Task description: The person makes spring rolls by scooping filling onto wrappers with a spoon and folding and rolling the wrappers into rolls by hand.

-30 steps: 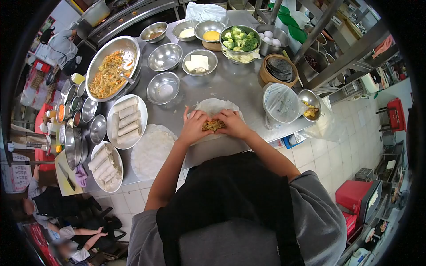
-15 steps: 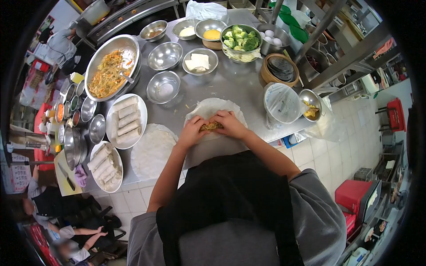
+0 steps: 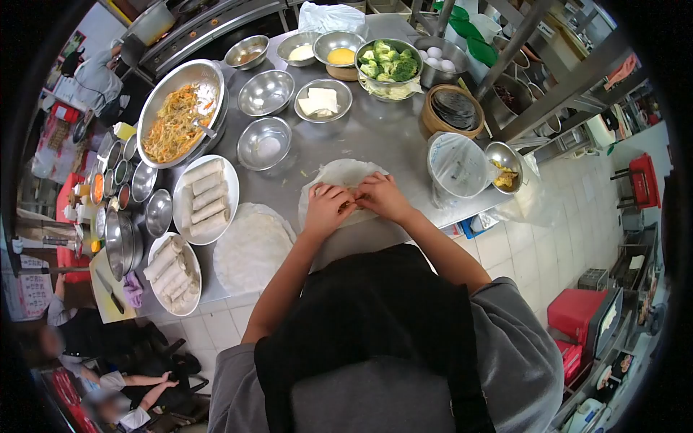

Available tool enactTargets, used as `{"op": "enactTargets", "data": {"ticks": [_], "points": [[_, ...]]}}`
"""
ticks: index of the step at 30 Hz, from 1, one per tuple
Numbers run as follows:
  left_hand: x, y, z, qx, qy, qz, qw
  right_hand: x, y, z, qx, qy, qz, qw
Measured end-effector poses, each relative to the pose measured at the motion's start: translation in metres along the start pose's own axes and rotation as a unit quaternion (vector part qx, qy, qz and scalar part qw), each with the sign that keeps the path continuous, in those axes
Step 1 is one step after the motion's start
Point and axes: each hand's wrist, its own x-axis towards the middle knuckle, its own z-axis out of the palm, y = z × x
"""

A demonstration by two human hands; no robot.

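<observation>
A round, thin spring roll wrapper lies on the steel table in front of my apron. My left hand is curled over the near part of it, its fingers closed on the wrapper. Beside it my right hand pinches the wrapper, with the fingertips of both hands almost meeting. The filling between them is mostly hidden by my fingers. To the left lies a stack of wrappers. Finished rolls rest on one oval plate and on a second oval plate.
A large bowl of shredded filling with a spoon stands at the left. Farther back are a tofu bowl, a broccoli bowl and several steel bowls. A plastic-lined tub is on the right. A knife lies far left; people are beyond.
My left hand has shifted slightly right and folded over the filling, which showed between my hands before. My right hand has lifted and turned a little, closing in on the left.
</observation>
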Motion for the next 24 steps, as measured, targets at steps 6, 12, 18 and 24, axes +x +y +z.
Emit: {"op": "enactTargets", "data": {"ticks": [6, 12, 18, 24], "points": [[-0.007, -0.008, -0.003, 0.055, -0.019, -0.044, 0.997, -0.01, 0.011, -0.001, 0.059, 0.028, -0.009, 0.998], [-0.016, -0.013, -0.01, 0.032, 0.016, -0.043, 0.998, -0.017, 0.01, -0.004, 0.104, 0.024, -0.021, 0.994], [-0.024, -0.016, -0.018, 0.05, 0.025, -0.075, 0.996, -0.017, 0.016, 0.002, 0.035, 0.047, -0.044, 0.997], [-0.027, -0.02, -0.022, 0.052, -0.035, -0.094, 0.994, -0.015, 0.015, -0.01, 0.016, 0.009, 0.005, 1.0]]}}
